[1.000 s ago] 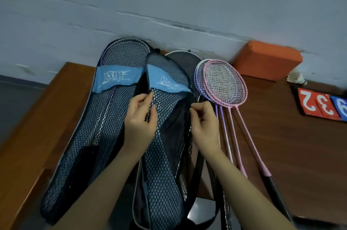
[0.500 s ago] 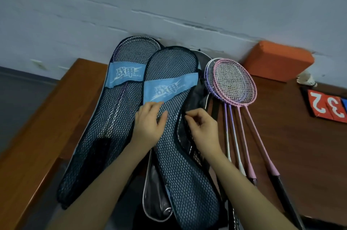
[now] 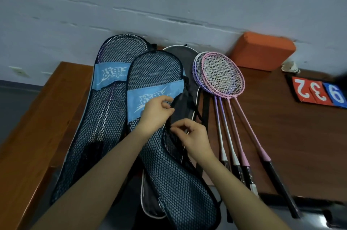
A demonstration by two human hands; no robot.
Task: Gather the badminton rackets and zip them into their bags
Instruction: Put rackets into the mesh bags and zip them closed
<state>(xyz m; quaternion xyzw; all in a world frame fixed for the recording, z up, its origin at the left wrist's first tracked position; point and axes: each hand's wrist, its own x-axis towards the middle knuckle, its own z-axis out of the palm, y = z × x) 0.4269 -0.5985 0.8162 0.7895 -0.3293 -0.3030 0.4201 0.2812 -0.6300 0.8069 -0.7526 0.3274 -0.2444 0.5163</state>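
Directly under both hands, on the brown wooden bench, lies the nearer dark mesh racket bag with a light-blue printed band, its long axis running from the rounded head end against the wall down toward the person, the narrow handle end lying closest to the body. The left hand rests on the blue band just left of the bag's open right edge, its fingers curled and pinching that dark edge trim. The right hand sits just below and to the right of the left hand, thumb and forefinger pinched together on the same edge, apparently on the zip pull or the seam, though the pull itself is too small to make out. The opening therefore lies between the two hands and runs away from the right hand along the bag's length, so the right hand is the nearer one for drawing the zip while the left steadies the cloth. To the right of the right hand, near but apart from it, the four loose pink, purple and white badminton rackets lie fanned on the bench, heads toward the wall and black grips toward the person, roughly parallel to the bag. To the left of the left hand, a second mesh bag with a blue band lies alongside, partly under the first, with what seems a racket inside. A dark grey bag with white piping shows beneath, past the fingers.
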